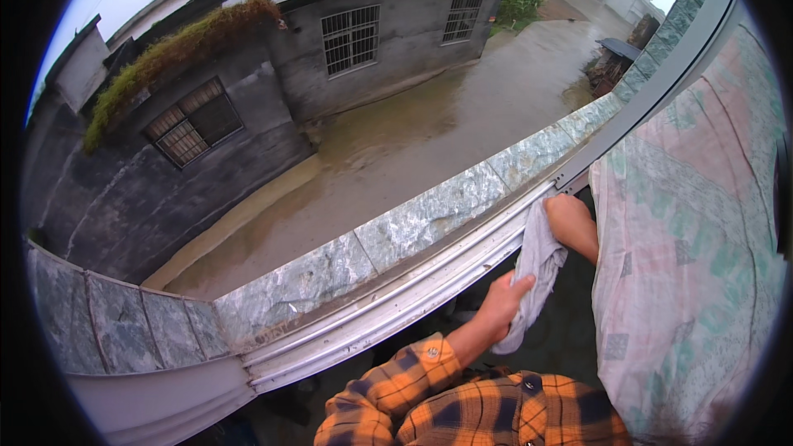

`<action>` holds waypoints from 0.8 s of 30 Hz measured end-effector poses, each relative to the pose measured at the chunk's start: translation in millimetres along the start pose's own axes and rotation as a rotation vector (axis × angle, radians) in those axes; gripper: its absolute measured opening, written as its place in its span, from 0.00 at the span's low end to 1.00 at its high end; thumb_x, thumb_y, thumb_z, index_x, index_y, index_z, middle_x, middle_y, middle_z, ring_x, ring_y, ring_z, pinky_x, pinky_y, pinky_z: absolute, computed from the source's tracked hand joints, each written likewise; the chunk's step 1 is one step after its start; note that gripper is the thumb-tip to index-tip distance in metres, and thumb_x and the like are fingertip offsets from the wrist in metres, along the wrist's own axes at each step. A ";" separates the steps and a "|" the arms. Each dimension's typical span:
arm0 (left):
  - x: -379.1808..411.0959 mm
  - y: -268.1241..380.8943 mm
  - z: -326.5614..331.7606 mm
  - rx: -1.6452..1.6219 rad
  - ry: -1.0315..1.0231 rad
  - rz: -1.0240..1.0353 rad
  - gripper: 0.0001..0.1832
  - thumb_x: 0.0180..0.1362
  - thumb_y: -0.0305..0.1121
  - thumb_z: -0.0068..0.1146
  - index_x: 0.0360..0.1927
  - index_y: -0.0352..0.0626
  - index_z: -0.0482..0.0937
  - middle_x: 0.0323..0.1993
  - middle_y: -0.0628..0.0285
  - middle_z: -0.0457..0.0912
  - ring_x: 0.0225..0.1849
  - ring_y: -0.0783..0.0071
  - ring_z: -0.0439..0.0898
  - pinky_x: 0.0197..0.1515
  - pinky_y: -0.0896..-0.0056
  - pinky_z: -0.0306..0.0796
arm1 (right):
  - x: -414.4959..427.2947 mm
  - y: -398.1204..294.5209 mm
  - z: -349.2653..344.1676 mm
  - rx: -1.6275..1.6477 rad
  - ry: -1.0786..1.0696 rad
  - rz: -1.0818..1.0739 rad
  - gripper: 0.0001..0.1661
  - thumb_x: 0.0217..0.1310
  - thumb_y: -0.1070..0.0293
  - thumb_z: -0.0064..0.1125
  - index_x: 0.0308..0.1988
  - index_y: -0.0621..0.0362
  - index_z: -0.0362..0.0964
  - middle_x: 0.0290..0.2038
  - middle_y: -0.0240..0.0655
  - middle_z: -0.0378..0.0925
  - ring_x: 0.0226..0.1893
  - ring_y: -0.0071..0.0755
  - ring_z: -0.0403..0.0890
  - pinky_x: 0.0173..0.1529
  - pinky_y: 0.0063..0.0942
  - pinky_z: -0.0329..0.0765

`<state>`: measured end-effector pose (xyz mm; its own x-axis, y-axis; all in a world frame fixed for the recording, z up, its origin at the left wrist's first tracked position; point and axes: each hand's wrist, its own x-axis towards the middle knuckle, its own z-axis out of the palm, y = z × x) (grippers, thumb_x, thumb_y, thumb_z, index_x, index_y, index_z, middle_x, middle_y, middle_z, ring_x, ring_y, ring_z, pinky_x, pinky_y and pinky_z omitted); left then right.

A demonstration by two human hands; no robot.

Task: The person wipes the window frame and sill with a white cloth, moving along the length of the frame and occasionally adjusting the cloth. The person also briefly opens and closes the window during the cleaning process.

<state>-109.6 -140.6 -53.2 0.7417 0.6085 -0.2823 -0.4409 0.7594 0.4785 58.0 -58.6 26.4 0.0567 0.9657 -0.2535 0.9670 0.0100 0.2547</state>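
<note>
A light grey cloth (538, 260) hangs between my two hands in loose folds. My right hand (567, 220) grips its upper end against the white window track (396, 306), close to the lower corner of the sliding window frame (644, 96). Lower down, the fingers of my left hand (503, 305) close around the cloth's edge, just inside the track. Dirt specks and dark stains mark the track's grooves. A patterned curtain (687, 260) hides my right forearm.
Beyond the track runs an outer sill of rough grey-green stone tiles (427, 217). Below lies a wet, muddy lane (396, 155), beside a grey building (409, 43) with barred windows. Tiled wall (124, 322) and a white jamb (167, 390) bound the opening at left.
</note>
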 end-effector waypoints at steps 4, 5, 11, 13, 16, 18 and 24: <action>-56.2 0.3 -16.0 0.023 0.109 0.037 0.17 0.60 0.32 0.49 0.51 0.34 0.70 0.44 0.62 0.77 0.42 0.77 0.75 0.47 0.75 0.68 | -5.1 -32.3 5.8 0.022 -0.002 -0.198 0.12 0.55 0.70 0.44 0.32 0.64 0.74 0.27 0.51 0.77 0.29 0.54 0.79 0.33 0.46 0.75; -70.6 2.7 -24.0 0.051 0.130 0.037 0.18 0.60 0.32 0.49 0.52 0.33 0.70 0.45 0.61 0.77 0.43 0.78 0.75 0.48 0.76 0.68 | -6.9 -45.8 5.0 0.067 0.005 -0.208 0.08 0.47 0.73 0.48 0.27 0.62 0.74 0.27 0.50 0.78 0.29 0.51 0.81 0.33 0.42 0.77; -155.7 2.3 -33.9 0.382 0.230 0.093 0.16 0.59 0.32 0.52 0.47 0.33 0.73 0.40 0.63 0.79 0.40 0.80 0.74 0.45 0.77 0.68 | -44.7 -108.4 -19.2 0.121 -0.044 -0.421 0.10 0.53 0.71 0.46 0.36 0.62 0.71 0.29 0.49 0.78 0.32 0.51 0.80 0.35 0.42 0.77; -181.6 -1.6 -39.0 0.497 0.280 0.133 0.15 0.58 0.32 0.53 0.46 0.32 0.74 0.38 0.63 0.80 0.39 0.80 0.75 0.44 0.77 0.68 | -50.6 -140.1 -25.4 0.154 -0.061 -0.542 0.11 0.53 0.72 0.45 0.37 0.62 0.71 0.29 0.48 0.78 0.32 0.51 0.80 0.35 0.42 0.77; -214.3 -2.0 -34.9 0.676 0.347 0.230 0.12 0.57 0.29 0.55 0.42 0.32 0.76 0.35 0.62 0.81 0.37 0.79 0.76 0.41 0.76 0.70 | -64.7 -198.1 -26.8 0.304 -0.002 -0.734 0.10 0.50 0.71 0.46 0.31 0.63 0.73 0.27 0.49 0.78 0.30 0.52 0.80 0.34 0.43 0.76; -229.9 -6.9 -42.9 0.547 0.434 0.268 0.12 0.56 0.28 0.55 0.41 0.32 0.76 0.35 0.61 0.81 0.38 0.79 0.76 0.42 0.75 0.70 | -70.3 -250.6 -24.7 0.382 0.052 -0.880 0.10 0.48 0.71 0.47 0.26 0.63 0.75 0.26 0.50 0.77 0.30 0.52 0.80 0.34 0.43 0.76; -290.6 -13.2 -52.6 0.417 0.713 0.550 0.10 0.54 0.25 0.56 0.40 0.31 0.76 0.35 0.60 0.81 0.36 0.78 0.77 0.42 0.74 0.71 | -81.0 -336.6 -40.0 0.593 -0.038 -1.048 0.11 0.47 0.71 0.48 0.31 0.60 0.77 0.29 0.50 0.77 0.32 0.53 0.79 0.37 0.43 0.76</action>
<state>-345.9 -315.3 -21.2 -0.0506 0.9519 -0.3023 -0.3181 0.2715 0.9083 -282.0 -129.8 -1.5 -0.8269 0.5515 -0.1103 0.5107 0.6543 -0.5577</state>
